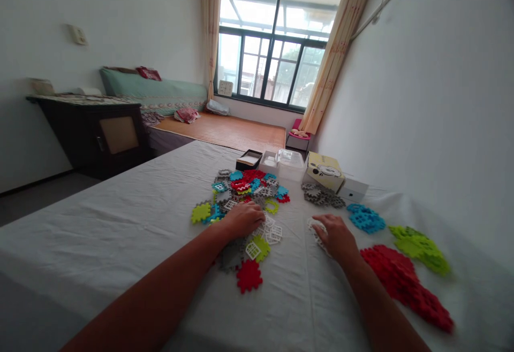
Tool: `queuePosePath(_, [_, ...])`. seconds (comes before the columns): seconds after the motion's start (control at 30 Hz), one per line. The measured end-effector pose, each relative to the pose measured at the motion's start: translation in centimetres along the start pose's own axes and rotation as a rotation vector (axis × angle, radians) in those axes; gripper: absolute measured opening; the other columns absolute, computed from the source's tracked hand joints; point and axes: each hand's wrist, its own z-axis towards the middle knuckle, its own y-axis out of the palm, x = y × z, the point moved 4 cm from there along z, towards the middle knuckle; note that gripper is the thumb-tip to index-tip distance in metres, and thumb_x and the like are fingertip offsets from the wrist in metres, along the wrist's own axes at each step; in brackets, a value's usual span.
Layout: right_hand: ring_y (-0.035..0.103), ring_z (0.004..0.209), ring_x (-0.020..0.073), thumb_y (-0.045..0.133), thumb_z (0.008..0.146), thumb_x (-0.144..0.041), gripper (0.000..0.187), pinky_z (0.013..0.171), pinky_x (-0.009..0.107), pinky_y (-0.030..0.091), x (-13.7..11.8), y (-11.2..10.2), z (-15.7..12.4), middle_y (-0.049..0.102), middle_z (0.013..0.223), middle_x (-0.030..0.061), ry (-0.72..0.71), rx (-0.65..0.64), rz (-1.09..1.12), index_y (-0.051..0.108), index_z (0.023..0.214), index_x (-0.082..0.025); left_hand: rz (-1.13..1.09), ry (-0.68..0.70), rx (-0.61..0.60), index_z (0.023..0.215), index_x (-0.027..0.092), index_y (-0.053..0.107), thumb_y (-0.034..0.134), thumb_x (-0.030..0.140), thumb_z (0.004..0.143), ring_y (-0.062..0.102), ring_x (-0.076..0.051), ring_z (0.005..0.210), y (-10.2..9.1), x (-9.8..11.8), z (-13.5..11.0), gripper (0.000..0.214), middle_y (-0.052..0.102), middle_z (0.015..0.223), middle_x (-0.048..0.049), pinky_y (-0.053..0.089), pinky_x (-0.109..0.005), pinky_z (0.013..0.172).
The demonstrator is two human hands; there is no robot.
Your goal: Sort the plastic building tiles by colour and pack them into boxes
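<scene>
My left hand [246,219] reaches into a mixed heap of colored interlocking plastic tiles [252,178]. Its fingers are curled over white window-shaped pieces [274,234]; whatever they hold, if anything, is hidden. A lime tile [262,247] with a white window piece on it lies just below, and a red toothed tile [249,276] is nearer to me. My right hand [339,237] is over a small group of white lattice pieces [312,224], its thumb and forefinger apart, partly covering them.
Sorted piles lie on the right: grey tiles [321,196], blue tiles [365,218], lime tiles [420,247] and red tiles [405,282]. Behind stand a black box [248,160], a clear plastic container [290,166] and a yellow box [324,171]. White cloth [140,223] covers the table.
</scene>
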Motion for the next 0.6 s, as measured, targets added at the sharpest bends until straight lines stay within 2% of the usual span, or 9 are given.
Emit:
queuePosePath(0.1, [0.051, 0.106, 0.0236, 0.048, 0.085, -0.030, 0.031, 0.092, 0.038, 0.042, -1.6, 0.3, -0.1, 0.061, 0.113, 0.0091, -0.116, 0.040, 0.062, 0.062, 0.112, -0.022, -0.010, 0.006, 0.009, 0.089, 0.024, 0.067, 0.048, 0.026, 0.086, 0.057, -0.017, 0.087, 0.0, 0.1, 0.0, 0.020, 0.065, 0.089, -0.0021, 0.043, -0.026, 0.078])
queuePosePath(0.23, [0.048, 0.110, 0.0202, 0.050, 0.086, -0.034, 0.035, 0.095, 0.036, 0.041, -7.0, 1.8, -0.7, 0.059, 0.120, 0.0046, -0.364, -0.166, 0.257, 0.056, 0.120, -0.028, -0.091, 0.091, 0.008, 0.091, 0.025, 0.068, 0.048, 0.023, 0.085, 0.058, -0.016, 0.088, -0.1, 0.7, -0.1, 0.021, 0.067, 0.092, -0.0013, 0.042, -0.026, 0.082])
queuePosePath(0.3, [0.048, 0.110, 0.0207, 0.053, 0.085, -0.035, 0.036, 0.095, 0.036, 0.041, -8.7, 2.2, -0.9, 0.059, 0.121, 0.0049, -0.414, -0.226, 0.301, 0.056, 0.120, -0.028, -0.149, 0.138, 0.006, 0.094, 0.026, 0.068, 0.050, 0.018, 0.082, 0.057, -0.015, 0.090, -0.2, 1.1, -0.1, 0.024, 0.068, 0.094, -0.0001, 0.042, -0.025, 0.085])
queuePosePath(0.4, [0.053, 0.104, 0.0198, 0.054, 0.084, -0.033, 0.029, 0.091, 0.034, 0.044, -8.8, 2.1, -0.9, 0.064, 0.110, 0.0060, -0.391, -0.253, 0.379, 0.063, 0.111, -0.026, -0.176, 0.138, 0.015, 0.093, 0.026, 0.069, 0.051, 0.011, 0.077, 0.057, -0.016, 0.092, -0.3, 1.2, 0.0, 0.028, 0.069, 0.094, 0.0006, 0.042, -0.025, 0.086])
queuePosePath(0.53, [0.062, 0.088, 0.0172, 0.054, 0.083, -0.033, 0.024, 0.082, 0.030, 0.049, -6.9, 1.9, -0.8, 0.069, 0.097, 0.0043, -0.282, -0.250, 0.479, 0.067, 0.101, -0.025, -0.129, 0.070, 0.054, 0.090, 0.024, 0.069, 0.050, 0.011, 0.078, 0.058, -0.016, 0.091, -0.7, 0.8, 0.1, 0.026, 0.069, 0.094, -0.0003, 0.042, -0.027, 0.084])
queuePosePath(0.6, [0.064, 0.082, 0.0165, 0.050, 0.084, -0.035, 0.024, 0.077, 0.029, 0.050, -5.8, 1.9, -0.6, 0.070, 0.096, 0.0033, -0.201, -0.209, 0.489, 0.067, 0.098, -0.025, -0.104, 0.038, 0.070, 0.090, 0.024, 0.069, 0.049, 0.012, 0.079, 0.058, -0.016, 0.092, -0.9, 0.6, 0.1, 0.026, 0.069, 0.094, -0.0005, 0.043, -0.027, 0.084])
